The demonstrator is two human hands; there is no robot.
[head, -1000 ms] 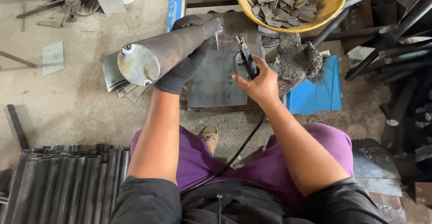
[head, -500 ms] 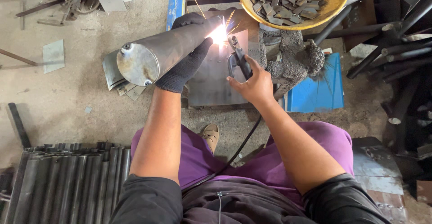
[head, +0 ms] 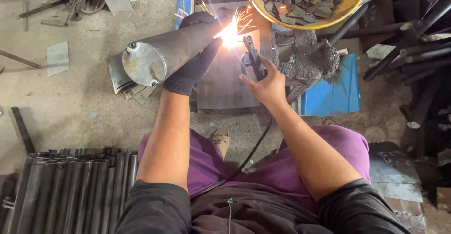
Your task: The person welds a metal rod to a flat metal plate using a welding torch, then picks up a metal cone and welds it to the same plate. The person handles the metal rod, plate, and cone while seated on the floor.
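The welding spark [head: 229, 35] has grown; gloved left hand [head: 193, 66] grips the steel cylinder [head: 164, 55], right hand [head: 264, 82] apparently clamps the electrode holder [head: 251, 55].

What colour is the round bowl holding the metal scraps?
Yellow: the round bowl shows best in the head view, at top right.

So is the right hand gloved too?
No, the right hand is bare on the welding holder; only the left hand, on the steel cylinder, wears a dark glove.

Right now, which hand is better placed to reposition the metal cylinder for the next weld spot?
Left. The gloved left hand already supports the metal cylinder from below, near the sparks. The bare right hand is busy: its grip is closed on the welding electrode holder.
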